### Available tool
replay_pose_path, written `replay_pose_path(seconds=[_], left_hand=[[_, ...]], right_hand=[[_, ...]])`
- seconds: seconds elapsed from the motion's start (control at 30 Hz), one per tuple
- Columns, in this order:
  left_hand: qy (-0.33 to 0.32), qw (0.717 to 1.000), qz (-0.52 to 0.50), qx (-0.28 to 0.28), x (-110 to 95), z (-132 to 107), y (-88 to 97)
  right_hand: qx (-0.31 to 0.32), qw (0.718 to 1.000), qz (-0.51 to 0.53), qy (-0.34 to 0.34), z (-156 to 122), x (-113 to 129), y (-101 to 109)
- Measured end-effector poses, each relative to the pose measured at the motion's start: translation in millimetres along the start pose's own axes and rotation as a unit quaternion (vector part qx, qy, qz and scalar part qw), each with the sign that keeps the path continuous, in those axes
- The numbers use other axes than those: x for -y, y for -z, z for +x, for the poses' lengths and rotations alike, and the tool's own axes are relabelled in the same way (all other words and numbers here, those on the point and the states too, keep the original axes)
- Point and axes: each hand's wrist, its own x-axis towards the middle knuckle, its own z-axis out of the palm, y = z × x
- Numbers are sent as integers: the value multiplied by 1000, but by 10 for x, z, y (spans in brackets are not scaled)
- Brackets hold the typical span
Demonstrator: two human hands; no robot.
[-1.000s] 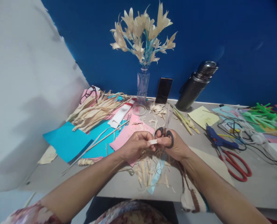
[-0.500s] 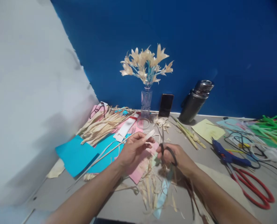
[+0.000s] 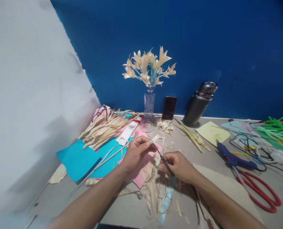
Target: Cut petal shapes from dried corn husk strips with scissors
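Note:
Between the thumb and fingers of my left hand [image 3: 137, 153] is a pale strip of dried husk [image 3: 155, 138], mostly covered by the fingers. My right hand [image 3: 178, 166] is closed around small black-handled scissors [image 3: 165, 163]. Their thin blades point up and left and reach the strip by my left fingertips; whether they are parted is unclear. Below both hands, husk scraps [image 3: 153, 194] lie scattered over pink paper [image 3: 140, 178] and the tabletop.
Behind stands a clear bottle [image 3: 149, 105] of husk flowers [image 3: 148, 65], beside a phone [image 3: 169, 108] and a leaning flask [image 3: 200, 105]. At right lie a blue glue gun [image 3: 235, 157], red-handled scissors [image 3: 260, 190] and cables. Husks [image 3: 105, 127] and blue paper [image 3: 78, 159] lie left.
My right hand has turned the scissors, so the blades now tilt left onto the strip by my left fingers. The strip shows less than before.

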Motion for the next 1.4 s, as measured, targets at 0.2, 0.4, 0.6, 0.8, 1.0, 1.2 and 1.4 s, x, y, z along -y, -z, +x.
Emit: replay_pose_path(seconds=[0.2,0.4,0.6,0.8,1.0,1.2,1.4], left_hand=[[-14,1000,-4,15,9,5,12],[0,1000,5,22,-27,16,19],[73,970,229,23,-74,141,258],[-60,797,596,77,-7,203,250],[-138,690,685,190,120,333,20],[-161,652,724,158,255,412,21],[-185,663,709,153,259,409,69]], right_hand=[[-11,1000,13,-12,11,-30,-8],[-11,1000,-18,-9,6,-20,21],[-112,993,13,25,-23,89,201],[-235,971,-24,30,7,129,417],[-243,968,-53,43,82,18,475],[-227,972,-44,46,87,6,501],[-228,971,-53,38,102,-27,506]])
